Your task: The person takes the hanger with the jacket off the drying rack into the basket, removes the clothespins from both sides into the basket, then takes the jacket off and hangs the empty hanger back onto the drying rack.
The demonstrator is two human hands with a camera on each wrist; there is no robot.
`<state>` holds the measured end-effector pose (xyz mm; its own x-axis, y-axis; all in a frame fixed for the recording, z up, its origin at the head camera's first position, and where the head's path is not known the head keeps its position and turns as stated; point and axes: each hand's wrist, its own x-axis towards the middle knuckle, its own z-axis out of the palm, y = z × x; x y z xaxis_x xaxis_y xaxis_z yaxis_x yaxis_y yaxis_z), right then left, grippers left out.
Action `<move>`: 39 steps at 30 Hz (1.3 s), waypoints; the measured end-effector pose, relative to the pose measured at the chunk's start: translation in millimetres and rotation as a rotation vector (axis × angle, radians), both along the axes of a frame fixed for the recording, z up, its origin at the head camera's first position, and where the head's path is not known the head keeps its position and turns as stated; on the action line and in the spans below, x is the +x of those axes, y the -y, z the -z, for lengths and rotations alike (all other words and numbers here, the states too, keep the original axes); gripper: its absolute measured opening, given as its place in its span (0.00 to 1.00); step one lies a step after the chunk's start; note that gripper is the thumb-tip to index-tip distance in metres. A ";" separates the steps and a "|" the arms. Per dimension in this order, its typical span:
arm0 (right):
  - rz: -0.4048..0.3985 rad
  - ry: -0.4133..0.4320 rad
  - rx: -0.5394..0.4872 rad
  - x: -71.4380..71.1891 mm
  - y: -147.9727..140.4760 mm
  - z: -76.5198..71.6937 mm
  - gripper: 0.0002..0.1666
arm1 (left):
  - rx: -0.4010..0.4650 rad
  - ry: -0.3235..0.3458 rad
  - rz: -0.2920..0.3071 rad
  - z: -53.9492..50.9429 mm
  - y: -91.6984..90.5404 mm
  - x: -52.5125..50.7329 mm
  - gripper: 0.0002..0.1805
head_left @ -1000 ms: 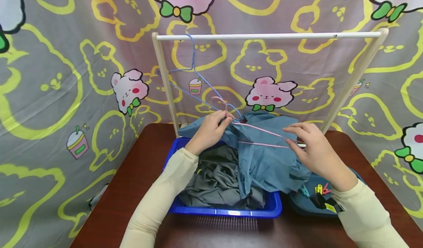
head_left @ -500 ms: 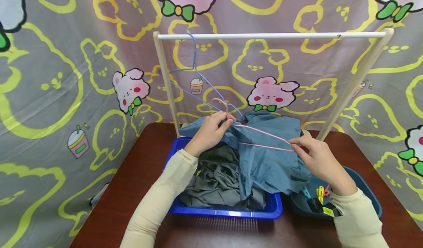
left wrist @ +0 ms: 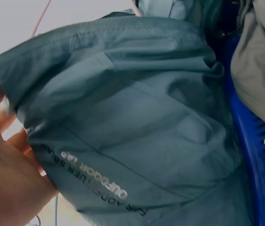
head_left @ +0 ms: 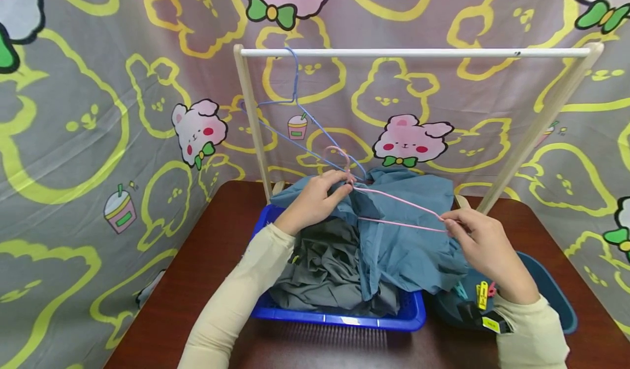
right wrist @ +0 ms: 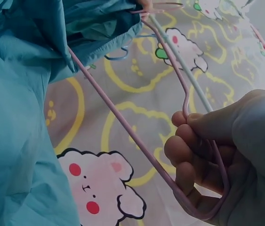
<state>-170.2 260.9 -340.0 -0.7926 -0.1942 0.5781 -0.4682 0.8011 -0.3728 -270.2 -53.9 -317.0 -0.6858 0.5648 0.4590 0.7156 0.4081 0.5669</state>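
A pink wire hanger runs partly inside a blue-grey garment, its hook pointing up and left. My left hand pinches the garment and the hanger's neck together. In the left wrist view that hand is at the edge of the cloth, which has printed lettering and a zip-like upper edge. My right hand grips the hanger's right end, outside the garment. Curled fingers around the bent pink wire show in the right wrist view, where the hanger enters the cloth.
A blue hanger hangs from the white rack bar. A blue basket holds a dark grey garment. At right, a teal tray holds several coloured clips. Everything stands on a brown table.
My right hand has closed its fingers on the hanger's right end, after being spread beside it, and has moved slightly down and right. The left hand keeps its hold.
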 end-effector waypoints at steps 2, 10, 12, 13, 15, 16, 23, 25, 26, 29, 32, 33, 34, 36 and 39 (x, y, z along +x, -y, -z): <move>0.015 0.002 -0.013 1.2 -1.7 0.7 0.09 | -0.023 0.020 0.008 -0.1 1.4 0.0 0.20; 0.043 -0.032 -0.049 4.1 -11.1 2.9 0.10 | -0.020 -0.032 0.001 2.4 7.4 -5.8 0.16; 0.046 -0.037 -0.056 3.8 -13.2 4.2 0.10 | -0.024 -0.028 -0.014 3.8 10.0 -7.3 0.16; 0.049 -0.036 -0.059 3.5 -14.1 5.0 0.10 | -0.029 -0.023 -0.022 4.5 11.3 -7.8 0.16; 0.055 -0.022 -0.070 2.7 -15.6 7.3 0.09 | -0.037 -0.002 -0.030 6.2 13.9 -8.8 0.16; 0.058 -0.014 -0.075 2.5 -16.2 8.5 0.09 | -0.044 0.006 -0.035 7.4 15.2 -9.5 0.17; 0.103 0.029 -0.116 5.6 -21.3 13.2 0.06 | -0.054 0.035 -0.060 13.1 25.6 -11.1 0.15; 0.121 0.038 -0.137 7.6 -24.9 12.5 0.06 | -0.060 0.035 -0.070 14.3 29.1 -11.2 0.14; 0.130 0.042 -0.147 8.5 -26.8 12.2 0.06 | -0.064 0.035 -0.072 15.4 30.7 -11.7 0.14; 0.151 0.056 -0.157 10.7 -32.6 11.4 0.07 | -0.081 0.036 -0.079 18.7 35.7 -12.8 0.13; 0.174 0.070 -0.154 12.4 -37.5 11.3 0.07 | -0.098 0.034 -0.082 23.5 39.9 -14.6 0.12; 0.180 0.077 -0.151 13.0 -39.2 11.3 0.07 | -0.104 0.034 -0.085 24.9 41.4 -14.9 0.12; 0.188 0.082 -0.148 13.6 -40.9 11.4 0.07 | -0.108 0.035 -0.086 26.2 42.8 -15.0 0.11; 0.201 0.094 -0.144 14.8 -44.5 11.5 0.08 | -0.117 0.039 -0.090 28.8 45.5 -15.2 0.10; 0.211 0.110 -0.142 16.3 -50.7 11.6 0.08 | -0.129 0.043 -0.097 31.9 49.2 -15.0 0.09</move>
